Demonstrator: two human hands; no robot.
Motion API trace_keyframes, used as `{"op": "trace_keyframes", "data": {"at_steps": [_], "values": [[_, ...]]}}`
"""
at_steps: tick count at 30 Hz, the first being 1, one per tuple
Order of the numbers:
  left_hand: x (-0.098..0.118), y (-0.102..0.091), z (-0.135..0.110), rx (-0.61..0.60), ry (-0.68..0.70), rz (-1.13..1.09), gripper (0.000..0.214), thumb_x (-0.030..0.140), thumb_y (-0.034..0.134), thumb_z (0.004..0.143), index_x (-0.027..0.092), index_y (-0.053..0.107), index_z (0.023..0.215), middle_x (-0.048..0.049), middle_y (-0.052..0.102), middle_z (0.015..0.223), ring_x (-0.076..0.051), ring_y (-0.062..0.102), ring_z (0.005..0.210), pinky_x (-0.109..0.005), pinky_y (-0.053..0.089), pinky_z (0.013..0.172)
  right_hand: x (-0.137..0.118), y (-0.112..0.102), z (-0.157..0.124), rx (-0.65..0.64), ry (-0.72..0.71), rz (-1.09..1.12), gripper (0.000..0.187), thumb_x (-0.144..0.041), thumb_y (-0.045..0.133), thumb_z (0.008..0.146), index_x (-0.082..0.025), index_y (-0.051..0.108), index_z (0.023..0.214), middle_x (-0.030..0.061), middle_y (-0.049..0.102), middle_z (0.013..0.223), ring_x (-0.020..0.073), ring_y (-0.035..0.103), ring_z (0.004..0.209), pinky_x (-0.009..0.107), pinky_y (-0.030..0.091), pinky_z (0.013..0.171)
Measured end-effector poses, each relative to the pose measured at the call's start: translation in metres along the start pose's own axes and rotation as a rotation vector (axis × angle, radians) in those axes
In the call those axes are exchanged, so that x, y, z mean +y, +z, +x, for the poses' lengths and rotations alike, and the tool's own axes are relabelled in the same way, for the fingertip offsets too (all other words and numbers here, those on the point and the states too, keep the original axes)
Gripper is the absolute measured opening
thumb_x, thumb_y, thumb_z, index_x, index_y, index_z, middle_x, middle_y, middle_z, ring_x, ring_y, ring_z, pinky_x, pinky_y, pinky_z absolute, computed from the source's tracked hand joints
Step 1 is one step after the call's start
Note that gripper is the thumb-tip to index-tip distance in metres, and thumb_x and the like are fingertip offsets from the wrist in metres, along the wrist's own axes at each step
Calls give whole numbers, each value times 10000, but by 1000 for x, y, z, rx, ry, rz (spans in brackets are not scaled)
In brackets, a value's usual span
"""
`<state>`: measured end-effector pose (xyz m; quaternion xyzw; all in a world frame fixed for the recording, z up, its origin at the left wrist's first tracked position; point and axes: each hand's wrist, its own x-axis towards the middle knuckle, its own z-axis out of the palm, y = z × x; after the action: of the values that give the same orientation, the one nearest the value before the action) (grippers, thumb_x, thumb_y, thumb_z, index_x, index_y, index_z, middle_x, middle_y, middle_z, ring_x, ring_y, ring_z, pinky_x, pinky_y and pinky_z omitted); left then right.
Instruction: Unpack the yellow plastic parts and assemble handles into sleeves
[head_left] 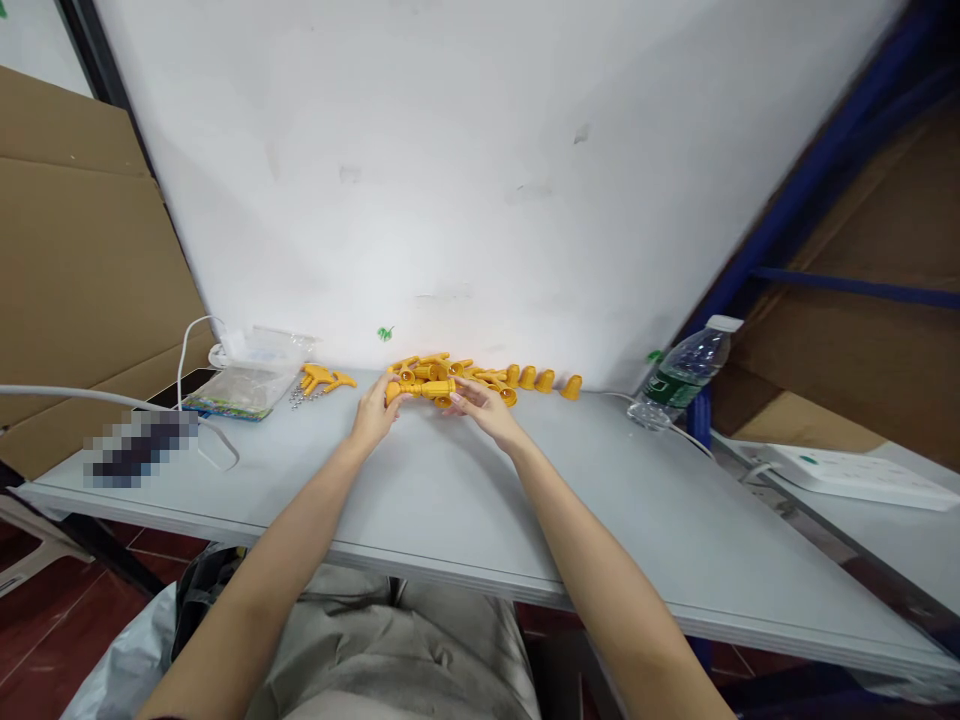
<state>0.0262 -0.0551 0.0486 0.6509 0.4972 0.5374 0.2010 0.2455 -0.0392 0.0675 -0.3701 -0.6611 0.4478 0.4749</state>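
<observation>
A yellow turned, spindle-like plastic piece [426, 390] lies level between my two hands, above the back part of the table. My left hand [376, 412] is closed round its rounded left end. At the other end, the fingers of my right hand [486, 408] grip its wider part. Just behind them is a pile of yellow plastic parts [442, 366], partly hidden by my hands and the held piece. A row of yellow cup-shaped parts [545, 380] stretches to the right of the pile.
To the left sit yellow hand-shaped parts [315, 379], small metal screws or hooks [300, 397] and clear plastic bags [247, 385]. White cables [217, 432] cross the table's left side. A water bottle [684, 372] leans at the right, near a white power strip [862, 475]. A white panel [465, 200] rises behind.
</observation>
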Motion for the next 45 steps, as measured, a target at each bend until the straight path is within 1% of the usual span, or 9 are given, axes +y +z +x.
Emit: {"op": "trace_keyframes", "data": {"at_steps": [16, 22, 24, 26, 30, 33, 37, 41, 45], "values": [[-4, 3, -1, 35, 18, 14, 279, 386, 591, 858, 223, 570, 1083, -28, 647, 1015, -38, 525, 449, -192, 473, 464, -3, 2, -3, 28, 29, 7, 650, -560, 743, 688, -209, 634, 1224, 80, 709, 1046, 196, 692, 727, 437, 575, 831], [-5, 2, -1, 14, 26, 63, 313, 427, 554, 881, 230, 564, 1124, -41, 653, 1053, -60, 550, 485, -230, 513, 540, -5, 4, -3, 33, 49, 39, 652, -585, 760, 652, -211, 639, 1171, 81, 706, 1014, 205, 690, 717, 448, 567, 833], [-5, 2, -1, -2, 52, 98, 353, 436, 542, 887, 232, 547, 1175, -63, 651, 1113, -104, 620, 615, -261, 539, 637, -3, 5, -3, 34, 40, 66, 656, -606, 756, 641, -211, 629, 1148, 68, 699, 964, 204, 687, 722, 444, 559, 840], [-6, 3, -1, -6, 97, 130, 431, 443, 524, 896, 226, 499, 1267, -102, 610, 1234, -166, 660, 858, -301, 542, 771, 0, 4, -1, 54, 9, 96, 650, -622, 752, 633, -219, 611, 1123, 48, 679, 922, 204, 687, 740, 437, 548, 857], [-9, 4, 0, 16, 164, 171, 503, 433, 423, 944, 208, 383, 1392, -150, 508, 1369, -225, 551, 1196, -386, 460, 993, 4, -5, 5, 200, -106, 83, 613, -620, 717, 672, -240, 553, 1124, 50, 617, 1000, 212, 693, 820, 418, 529, 879], [-14, 6, 1, 34, 183, 184, 463, 400, 374, 962, 187, 393, 1372, -159, 508, 1362, -230, 508, 1253, -418, 406, 1058, 6, -15, 12, 365, -234, -11, 595, -585, 655, 745, -242, 495, 1204, 94, 559, 1154, 217, 682, 887, 411, 518, 889], [-19, 10, 1, 28, 191, 189, 414, 372, 363, 963, 177, 427, 1323, -155, 545, 1315, -231, 529, 1226, -425, 418, 1045, 10, -24, 25, 519, -338, -313, 537, -507, 556, 833, -228, 465, 1283, 139, 517, 1281, 225, 636, 945, 432, 492, 915], [-21, 12, 1, 16, 195, 196, 375, 360, 380, 959, 201, 455, 1290, -133, 574, 1284, -225, 560, 1181, -427, 431, 1032, 14, -21, 39, 444, -404, -618, 422, -365, 429, 906, -214, 491, 1295, 144, 556, 1261, 268, 563, 1104, 465, 444, 974], [-21, 12, 1, 6, 182, 199, 361, 354, 378, 958, 197, 475, 1268, -133, 583, 1269, -229, 570, 1166, -434, 436, 1031, 10, -8, 54, 347, -352, -868, 428, -205, 363, 909, -192, 494, 1316, 143, 566, 1261, 271, 543, 1146, 428, 430, 976]]}}
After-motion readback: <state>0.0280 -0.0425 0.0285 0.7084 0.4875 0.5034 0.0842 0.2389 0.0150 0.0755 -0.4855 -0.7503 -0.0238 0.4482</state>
